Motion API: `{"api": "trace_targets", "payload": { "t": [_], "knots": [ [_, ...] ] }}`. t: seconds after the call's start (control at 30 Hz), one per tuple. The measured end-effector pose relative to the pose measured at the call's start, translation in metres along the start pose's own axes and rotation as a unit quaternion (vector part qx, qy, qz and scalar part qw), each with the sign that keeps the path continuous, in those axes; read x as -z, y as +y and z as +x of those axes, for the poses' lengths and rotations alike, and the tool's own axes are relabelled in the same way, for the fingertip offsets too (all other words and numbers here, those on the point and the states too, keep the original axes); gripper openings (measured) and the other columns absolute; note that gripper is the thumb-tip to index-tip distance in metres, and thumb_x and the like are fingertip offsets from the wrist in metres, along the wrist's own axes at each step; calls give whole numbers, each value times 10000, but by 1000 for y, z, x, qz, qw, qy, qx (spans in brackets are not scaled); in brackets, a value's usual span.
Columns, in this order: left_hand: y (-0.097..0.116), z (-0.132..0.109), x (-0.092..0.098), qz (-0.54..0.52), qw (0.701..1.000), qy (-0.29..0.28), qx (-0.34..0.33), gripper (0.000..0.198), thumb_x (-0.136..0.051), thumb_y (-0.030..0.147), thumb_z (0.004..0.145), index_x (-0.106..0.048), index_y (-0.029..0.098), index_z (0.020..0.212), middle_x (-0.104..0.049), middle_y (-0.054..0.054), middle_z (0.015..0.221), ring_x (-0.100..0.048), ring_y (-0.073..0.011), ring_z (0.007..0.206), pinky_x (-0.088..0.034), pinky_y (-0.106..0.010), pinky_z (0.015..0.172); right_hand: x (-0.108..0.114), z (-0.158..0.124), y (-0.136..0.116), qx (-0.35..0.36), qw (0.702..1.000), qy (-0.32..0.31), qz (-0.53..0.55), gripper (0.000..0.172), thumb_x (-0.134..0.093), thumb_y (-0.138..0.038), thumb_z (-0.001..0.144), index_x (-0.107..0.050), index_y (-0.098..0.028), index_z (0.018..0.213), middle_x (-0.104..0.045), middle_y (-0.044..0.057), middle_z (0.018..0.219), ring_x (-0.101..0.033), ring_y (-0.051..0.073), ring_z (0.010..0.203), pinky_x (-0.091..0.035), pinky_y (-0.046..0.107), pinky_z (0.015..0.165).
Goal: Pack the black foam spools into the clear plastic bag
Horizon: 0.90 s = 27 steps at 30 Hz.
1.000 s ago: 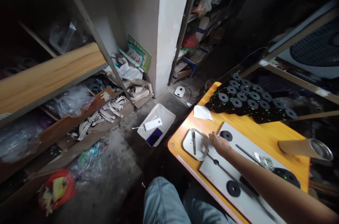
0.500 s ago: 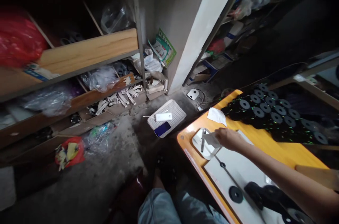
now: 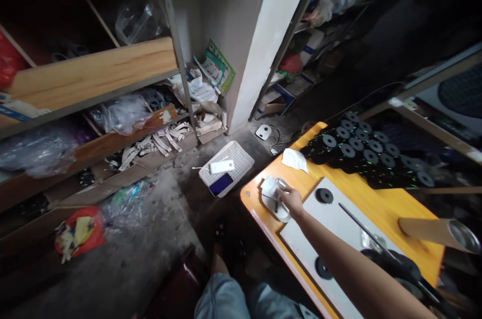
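My right hand [image 3: 290, 200] reaches in from the lower right over the orange table. Its fingers are closed on a thin, whitish sheet [image 3: 269, 187]; whether this is paper, cloth or plastic I cannot tell. Sheet and fingertips are above a small white tray [image 3: 283, 216] at the table's near corner. A short dark, slim item [image 3: 276, 205] shows in the tray, partly hidden by the hand. Beside the forearm lies a white board [image 3: 312, 208] with a black disc [image 3: 324, 196] and a second black disc [image 3: 323, 268]. A metal rod [image 3: 365, 230] slants past the arm. My left hand is out of view.
Several black green-flecked rolls [image 3: 362, 144] with grey ring ends stand at the table's [image 3: 341, 183] far side. A cardboard tube [image 3: 433, 233] lies right. A crumpled white cloth or paper [image 3: 295, 160] is near the corner. On the floor, a checkered mat [image 3: 241, 157] holds a phone [image 3: 221, 184].
My right hand has moved left and lower over the tray, still with the whitish sheet. The view has shifted right. The metal rod now lies farther right, its end away from the tray.
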<state>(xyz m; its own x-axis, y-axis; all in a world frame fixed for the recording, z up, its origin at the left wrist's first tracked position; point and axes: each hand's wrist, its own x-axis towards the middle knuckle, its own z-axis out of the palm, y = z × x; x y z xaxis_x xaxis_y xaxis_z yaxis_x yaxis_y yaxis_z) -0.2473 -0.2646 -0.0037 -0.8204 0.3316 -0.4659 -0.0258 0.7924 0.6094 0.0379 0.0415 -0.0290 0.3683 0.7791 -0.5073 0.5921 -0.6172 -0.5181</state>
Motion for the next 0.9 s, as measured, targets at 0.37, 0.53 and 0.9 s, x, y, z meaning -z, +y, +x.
{"api": "trace_targets", "payload": {
  "t": [0.37,0.53,0.9],
  "knots": [
    [185,-46,-231,-289,908,-287,-100,585,-769,303,711,-565,142,1235,-614,-187,1233,-605,-270,1099,-463,-427,985,30,-40,-7,47,984,-87,149,406,-675,-547,666,-596,-149,672,-471,-48,487,-379,81,441,-266,227,457],
    [179,-58,-240,-347,870,-349,21,455,-781,416,706,-669,108,1021,-717,-177,1044,-686,-284,984,-530,-387,872,28,-68,-3,85,973,-131,167,398,-678,-548,699,-628,-153,696,-517,-20,541,-462,119,526,-341,236,513],
    [149,-76,-198,-467,757,-397,228,472,-797,419,717,-685,91,1038,-719,-168,1067,-696,-268,982,-549,-337,849,32,-106,17,356,911,-189,-84,388,-569,-421,880,-558,-198,1197,-614,131,1145,-539,289,1091,-442,474,976]
  ]
}}
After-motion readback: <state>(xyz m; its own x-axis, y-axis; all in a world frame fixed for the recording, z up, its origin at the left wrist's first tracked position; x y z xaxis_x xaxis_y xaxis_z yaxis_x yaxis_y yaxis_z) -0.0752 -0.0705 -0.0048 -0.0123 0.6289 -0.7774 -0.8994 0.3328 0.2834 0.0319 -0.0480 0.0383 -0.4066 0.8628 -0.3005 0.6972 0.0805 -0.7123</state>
